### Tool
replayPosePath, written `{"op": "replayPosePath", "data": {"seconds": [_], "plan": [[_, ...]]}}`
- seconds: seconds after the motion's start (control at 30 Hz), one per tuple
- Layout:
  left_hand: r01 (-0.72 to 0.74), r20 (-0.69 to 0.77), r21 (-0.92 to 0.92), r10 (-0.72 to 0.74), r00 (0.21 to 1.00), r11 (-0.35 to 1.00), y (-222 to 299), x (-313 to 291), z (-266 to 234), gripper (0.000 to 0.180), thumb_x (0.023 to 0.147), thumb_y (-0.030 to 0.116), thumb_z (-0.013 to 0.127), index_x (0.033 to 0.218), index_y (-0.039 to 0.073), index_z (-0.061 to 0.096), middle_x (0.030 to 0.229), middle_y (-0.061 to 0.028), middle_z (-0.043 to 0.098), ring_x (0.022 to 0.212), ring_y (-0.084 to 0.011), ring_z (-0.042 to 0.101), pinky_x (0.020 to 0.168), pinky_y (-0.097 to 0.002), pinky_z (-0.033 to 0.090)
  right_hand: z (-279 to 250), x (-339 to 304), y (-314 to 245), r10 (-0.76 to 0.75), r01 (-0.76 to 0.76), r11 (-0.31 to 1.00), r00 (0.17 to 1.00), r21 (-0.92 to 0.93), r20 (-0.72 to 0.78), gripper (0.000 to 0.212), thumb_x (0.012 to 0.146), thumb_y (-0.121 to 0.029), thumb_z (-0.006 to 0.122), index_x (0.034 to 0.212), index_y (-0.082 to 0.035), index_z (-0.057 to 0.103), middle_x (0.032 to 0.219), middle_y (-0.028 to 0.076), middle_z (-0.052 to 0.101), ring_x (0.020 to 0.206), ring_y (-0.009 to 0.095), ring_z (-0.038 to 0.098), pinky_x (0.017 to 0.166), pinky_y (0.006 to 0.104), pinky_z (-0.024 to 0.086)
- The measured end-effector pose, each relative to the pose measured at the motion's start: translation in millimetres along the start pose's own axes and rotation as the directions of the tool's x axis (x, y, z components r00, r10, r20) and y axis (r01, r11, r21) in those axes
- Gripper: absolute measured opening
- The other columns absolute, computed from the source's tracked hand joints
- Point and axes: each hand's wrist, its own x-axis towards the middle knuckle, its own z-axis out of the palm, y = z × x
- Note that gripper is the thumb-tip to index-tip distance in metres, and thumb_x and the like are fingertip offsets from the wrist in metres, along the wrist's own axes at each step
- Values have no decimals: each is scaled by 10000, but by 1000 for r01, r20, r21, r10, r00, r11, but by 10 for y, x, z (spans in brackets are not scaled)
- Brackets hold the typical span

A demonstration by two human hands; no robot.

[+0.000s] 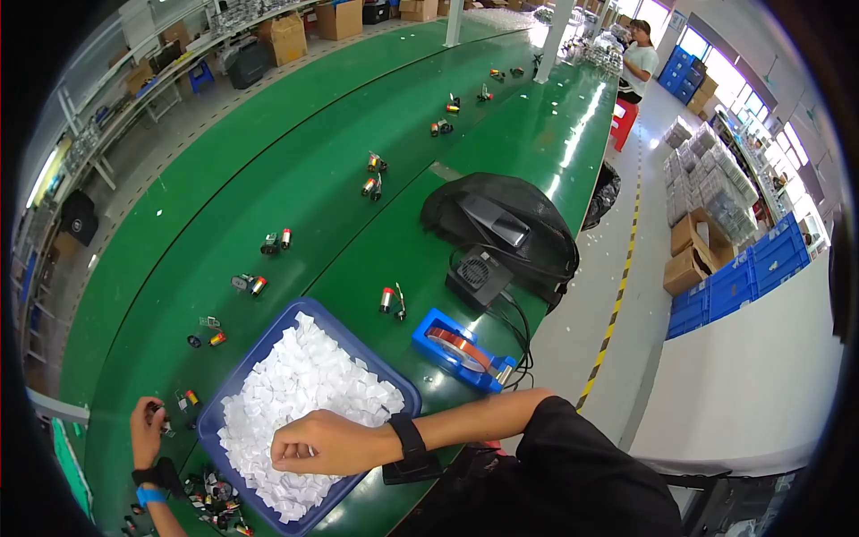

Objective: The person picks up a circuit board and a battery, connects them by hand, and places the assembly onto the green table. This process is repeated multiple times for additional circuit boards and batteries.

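Note:
A blue plastic tray heaped with small white folded pieces stands in front of me. Over the heap is my right hand, its fingers curled in and pressed together. Whatever they may hold is hidden. To the left of the tray, my left hand pinches a small dark electronic part, partly covered by the fingers. Right beside that hand lies another small part with a red-and-yellow cylinder. A pile of wired parts sits below, against the tray's near left side.
Small wired parts lie spaced along the green surface. Right of the tray are a blue tape dispenser, a black boxy device with cables, and a black bag with a phone on it. A person is farther back.

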Motion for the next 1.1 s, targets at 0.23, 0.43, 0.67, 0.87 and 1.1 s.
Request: {"op": "replayPosePath", "data": {"seconds": [0.23, 0.43, 0.67, 0.87, 1.1], "plan": [[87, -184, -362, -162, 969, 928, 1799, -983, 522, 167, 941, 171, 614, 898, 40, 518, 705, 5, 499, 588, -52, 514, 513, -200, 399, -10, -7, -270, -149, 148, 989, 987, -25, -57, 244, 886, -256, 705, 957, -38, 622, 777, 52, 630, 654, 184, 627, 609, 327, 499], [79, -210, -564, -236, 949, 822, 2104, -1230, 1571, 191, 931, 175, 601, 861, 39, 485, 712, 3, 468, 528, -60, 478, 453, -199, 365, 89, -17, -136, -363, 338, 915, 928, -220, -84, 242, 886, -240, 733, 952, -39, 615, 794, 31, 588, 650, 140, 613, 552, 278, 478], [46, -53, -812, -152, 987, 582, 2121, -1225, 1593, 253, 952, 218, 625, 946, 24, 462, 741, -20, 481, 514, -79, 496, 426, -214, 416, -41, 10, -140, 41, -42, 996, 999, 73, 10, 221, 887, -222, 739, 928, -39, 624, 850, 24, 639, 646, 109, 601, 538, 252, 468], [99, 19, -749, -129, 992, 655, 2079, -1286, 1623, 251, 978, 214, 603, 1005, 29, 436, 764, -27, 474, 496, -78, 489, 415, -217, 432, -89, 65, -120, 212, -230, 956, 971, 183, 112, 212, 890, -213, 740, 949, -37, 637, 900, 26, 672, 677, 85, 598, 542, 236, 469], [113, -32, -798, -228, 973, 592, 2133, -1342, 1665, 171, 1002, 168, 544, 975, 37, 437, 745, -23, 473, 474, -68, 468, 382, -210, 406, -128, 24, -47, 175, -224, 952, 957, 207, 230, 223, 869, -201, 755, 979, -41, 645, 931, 37, 656, 755, 105, 612, 556, 237, 477]]}}
